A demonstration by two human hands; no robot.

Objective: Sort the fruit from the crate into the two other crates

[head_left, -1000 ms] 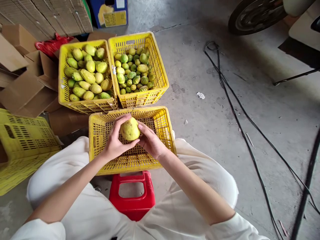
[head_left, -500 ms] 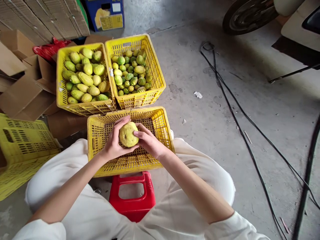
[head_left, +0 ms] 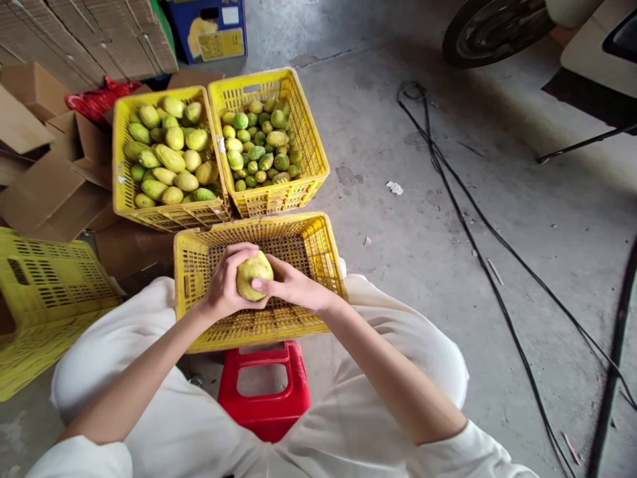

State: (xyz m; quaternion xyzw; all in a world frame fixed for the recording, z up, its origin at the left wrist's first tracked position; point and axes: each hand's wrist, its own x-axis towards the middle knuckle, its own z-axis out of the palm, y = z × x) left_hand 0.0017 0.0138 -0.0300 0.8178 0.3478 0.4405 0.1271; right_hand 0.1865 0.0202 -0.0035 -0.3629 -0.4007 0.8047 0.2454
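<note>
A roundish yellow-green fruit (head_left: 251,269) with a slightly blemished skin is held between both hands above the near yellow plastic crate (head_left: 199,345). My left hand (head_left: 226,285) wraps round its left side, fingers over the far side. From the right, my right hand (head_left: 296,287) grips it with the thumb laid across the front; its other fingers are partly hidden behind the fruit. The perforated floor of the crate shows below my hands. Beyond it stand two more yellow crates, the left crate (head_left: 119,153) with larger oblong fruits (head_left: 169,157), the right crate (head_left: 311,139) with smaller greenish ones (head_left: 256,153).
A red plastic stool (head_left: 263,418) is between my legs. Another yellow crate (head_left: 54,292) lies at the left, near cardboard pieces (head_left: 54,192) and a red bag (head_left: 102,98). A blue box (head_left: 212,30) is behind. Black cables (head_left: 478,245) cross the floor towards a wheeled vehicle (head_left: 497,33).
The fruit has been turned in my hands and sits slightly lower. My right thumb has shifted left across its front.
</note>
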